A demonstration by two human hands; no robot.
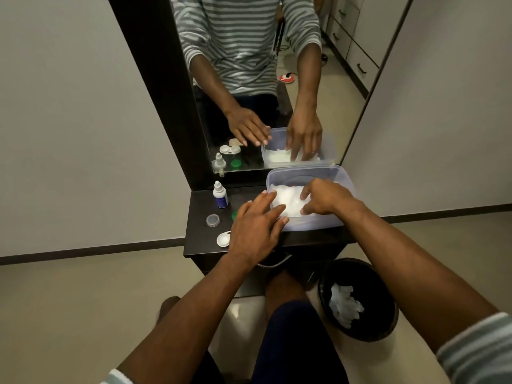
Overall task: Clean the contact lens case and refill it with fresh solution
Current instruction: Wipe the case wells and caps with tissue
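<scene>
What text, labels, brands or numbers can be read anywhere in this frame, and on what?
None can be read.
Solution bottle: a dark blue label, its print too small and blurred to read.
Contact lens case, clear cap, plastic container, bin: no markings visible.

A home dressing corner is showing here: a tall dark-framed wall mirror is standing over a narrow dark wooden vanity shelf, pale drawer units are reflecting in it, and a round black waste bin is sitting on the beige tiled floor.
</scene>
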